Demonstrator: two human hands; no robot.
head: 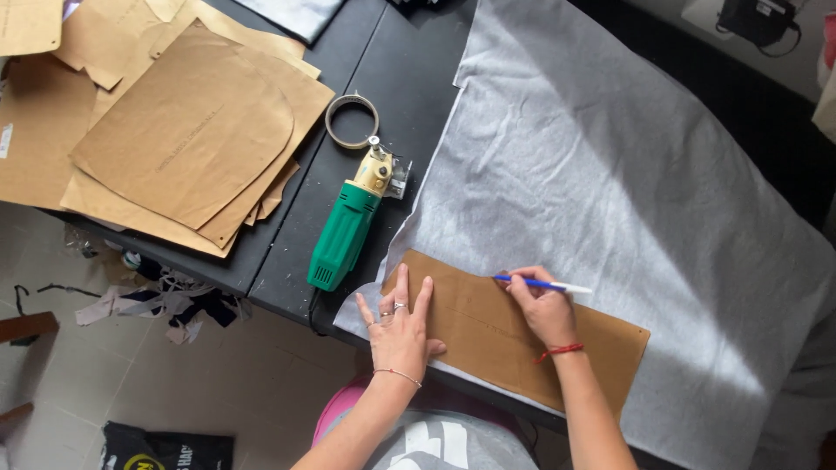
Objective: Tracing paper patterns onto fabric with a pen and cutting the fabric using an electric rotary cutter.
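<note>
Tracing along a brown card pattern on white cloth.

I am pressing my left hand [399,329] flat, fingers spread apart, on the card pattern [488,335], which is lying on the thin white cloth [610,174] at the near edge of the table [409,61]. My right hand [544,309] is pinching a blue pen [540,284], its tip at the card's upper edge. The card looks light and stiff, likely to slide on the soft, limp cloth, so holding it down flat near the traced edge suits it.

Matt brown card pattern [514,335] lies on soft, creased, white nonwoven cloth [610,174] over a smooth black table [409,70]; the cutter [353,222] has glossy green plastic and brassy metal.
</note>
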